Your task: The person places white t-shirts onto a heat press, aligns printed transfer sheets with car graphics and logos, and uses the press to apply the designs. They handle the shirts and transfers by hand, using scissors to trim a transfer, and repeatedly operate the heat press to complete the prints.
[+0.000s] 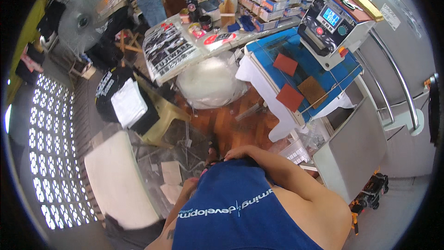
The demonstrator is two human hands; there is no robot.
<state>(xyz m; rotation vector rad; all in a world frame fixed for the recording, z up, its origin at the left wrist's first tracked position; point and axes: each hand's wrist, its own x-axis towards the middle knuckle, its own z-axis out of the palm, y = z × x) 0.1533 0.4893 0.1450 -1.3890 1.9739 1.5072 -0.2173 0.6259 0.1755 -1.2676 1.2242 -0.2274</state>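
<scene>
blue bed, ahead-right of right hand: two red squares, brown square. beige stool, ahead-left of same hand: black cloth.

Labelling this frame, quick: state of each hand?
Left hand: partly hidden beside the blue shirt; can't tell.
Right hand: by the shirt's far edge; grip unclear.

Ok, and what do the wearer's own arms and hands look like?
The right arm and left arm are bare: the blue top is sleeveless, with white lettering. The left arm bears a small dark marking, too unclear to make out. The right hand shows no glove; the left hand is partly hidden.
</scene>
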